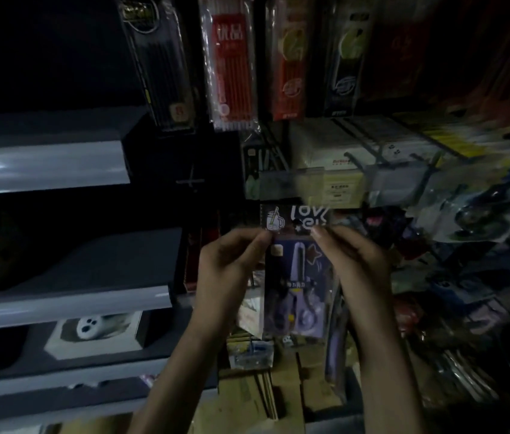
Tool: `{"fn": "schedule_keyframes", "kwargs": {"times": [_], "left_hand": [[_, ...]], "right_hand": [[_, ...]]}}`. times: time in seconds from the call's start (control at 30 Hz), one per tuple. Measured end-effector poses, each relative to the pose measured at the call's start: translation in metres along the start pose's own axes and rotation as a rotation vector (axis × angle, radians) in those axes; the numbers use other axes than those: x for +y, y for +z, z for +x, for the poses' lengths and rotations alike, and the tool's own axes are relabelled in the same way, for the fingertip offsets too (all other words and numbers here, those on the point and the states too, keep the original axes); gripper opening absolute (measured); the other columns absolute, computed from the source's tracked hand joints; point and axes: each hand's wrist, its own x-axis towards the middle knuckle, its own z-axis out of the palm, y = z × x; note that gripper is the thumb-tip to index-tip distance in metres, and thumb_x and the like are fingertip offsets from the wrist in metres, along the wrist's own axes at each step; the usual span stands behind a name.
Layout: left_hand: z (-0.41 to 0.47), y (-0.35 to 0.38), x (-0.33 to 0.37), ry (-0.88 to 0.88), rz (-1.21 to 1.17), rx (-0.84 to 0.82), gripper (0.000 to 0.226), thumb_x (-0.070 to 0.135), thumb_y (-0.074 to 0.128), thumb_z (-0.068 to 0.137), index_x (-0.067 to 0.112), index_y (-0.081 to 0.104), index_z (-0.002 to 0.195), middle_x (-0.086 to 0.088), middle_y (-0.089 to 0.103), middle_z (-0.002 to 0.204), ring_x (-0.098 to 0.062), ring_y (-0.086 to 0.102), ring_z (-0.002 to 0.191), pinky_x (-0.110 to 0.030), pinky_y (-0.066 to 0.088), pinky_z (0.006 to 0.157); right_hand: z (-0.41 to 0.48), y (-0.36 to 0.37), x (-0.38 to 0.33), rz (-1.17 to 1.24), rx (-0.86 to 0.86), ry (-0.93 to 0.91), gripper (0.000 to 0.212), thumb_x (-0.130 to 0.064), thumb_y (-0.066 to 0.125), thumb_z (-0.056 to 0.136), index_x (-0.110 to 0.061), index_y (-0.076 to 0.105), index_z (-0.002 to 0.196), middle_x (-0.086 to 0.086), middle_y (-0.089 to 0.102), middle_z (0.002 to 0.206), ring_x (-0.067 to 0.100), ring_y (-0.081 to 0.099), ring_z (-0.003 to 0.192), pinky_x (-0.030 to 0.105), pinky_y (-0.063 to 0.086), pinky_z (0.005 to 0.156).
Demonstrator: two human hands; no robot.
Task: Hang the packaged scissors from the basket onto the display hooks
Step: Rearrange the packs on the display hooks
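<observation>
One head-worn wide-angle camera looks forward and slightly down at close range: grey shelves (47,170) at left, hanging pen packs (231,67) above, and nearest, at centre, left hand (228,261) and right hand (353,258) pinching packaged scissors (297,283).

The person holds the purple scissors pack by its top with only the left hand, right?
No. The head view shows both hands holding it: the left hand and the right hand each pinch the top of the purple scissors pack.
</observation>
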Motion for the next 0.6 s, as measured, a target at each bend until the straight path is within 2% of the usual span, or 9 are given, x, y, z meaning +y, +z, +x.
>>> {"fn": "schedule_keyframes", "kwargs": {"times": [0.1, 0.17, 0.23, 0.3, 0.4, 0.53, 0.6], "left_hand": [[-0.003, -0.001, -0.002, -0.028, 0.017, 0.01, 0.022, 0.03, 0.068, 0.093, 0.012, 0.08, 0.097, -0.006, 0.08, 0.095, -0.034, 0.074, 0.094, -0.052, 0.059, 0.082], [-0.003, -0.001, 0.0, -0.024, 0.054, 0.005, 0.02, 0.031, 0.069, 0.092, 0.016, 0.08, 0.1, -0.002, 0.081, 0.095, -0.025, 0.076, 0.092, -0.041, 0.06, 0.078], [0.0, 0.0, 0.004, 0.019, 0.1, 0.015, 0.025, 0.03, 0.072, 0.092, 0.018, 0.077, 0.114, 0.004, 0.08, 0.104, -0.013, 0.077, 0.098, -0.03, 0.061, 0.084], [0.008, -0.001, 0.011, 0.065, 0.138, 0.073, 0.033, 0.025, 0.076, 0.094, 0.022, 0.071, 0.126, 0.006, 0.079, 0.109, -0.009, 0.075, 0.103, -0.027, 0.061, 0.089], [0.017, 0.0, 0.023, 0.09, 0.106, 0.093, 0.039, 0.02, 0.078, 0.094, 0.025, 0.068, 0.132, 0.004, 0.079, 0.108, -0.01, 0.076, 0.103, -0.025, 0.06, 0.085], [0.016, 0.002, 0.034, 0.068, 0.072, 0.049, 0.035, 0.026, 0.078, 0.091, 0.02, 0.073, 0.125, 0.001, 0.079, 0.107, -0.014, 0.076, 0.102, -0.027, 0.059, 0.087], [0.012, 0.002, 0.038, 0.08, 0.052, 0.03, 0.032, 0.03, 0.077, 0.089, 0.017, 0.076, 0.118, -0.001, 0.079, 0.106, -0.016, 0.076, 0.101, -0.029, 0.056, 0.086]], "right_hand": [[-0.004, -0.004, 0.004, -0.041, -0.021, -0.045, 0.006, -0.017, 0.073, 0.094, -0.016, 0.079, 0.097, -0.011, 0.078, 0.087, -0.001, 0.072, 0.083, 0.01, 0.05, 0.069], [-0.006, -0.004, 0.006, -0.062, -0.003, -0.071, 0.005, -0.019, 0.074, 0.093, -0.018, 0.079, 0.094, -0.007, 0.078, 0.085, 0.004, 0.072, 0.082, 0.012, 0.052, 0.069], [-0.004, -0.005, 0.009, -0.037, 0.065, -0.068, 0.004, -0.019, 0.076, 0.093, -0.02, 0.079, 0.094, -0.007, 0.079, 0.087, 0.005, 0.073, 0.084, 0.014, 0.053, 0.07], [0.0, -0.005, 0.01, -0.003, 0.132, -0.054, 0.007, -0.018, 0.076, 0.092, -0.018, 0.079, 0.098, -0.011, 0.079, 0.089, 0.0, 0.073, 0.087, 0.012, 0.053, 0.071], [0.003, -0.006, 0.007, -0.016, 0.164, -0.068, 0.01, -0.018, 0.077, 0.091, -0.017, 0.079, 0.101, -0.016, 0.079, 0.089, -0.005, 0.072, 0.087, 0.009, 0.052, 0.072], [0.007, -0.006, 0.004, -0.028, 0.141, -0.091, 0.008, -0.018, 0.077, 0.092, -0.025, 0.077, 0.095, -0.02, 0.078, 0.086, -0.006, 0.071, 0.085, 0.009, 0.052, 0.071], [0.009, -0.006, 0.003, -0.049, 0.122, -0.11, 0.016, -0.017, 0.076, 0.092, -0.032, 0.074, 0.09, -0.023, 0.076, 0.084, -0.008, 0.071, 0.084, 0.007, 0.051, 0.07]]}}
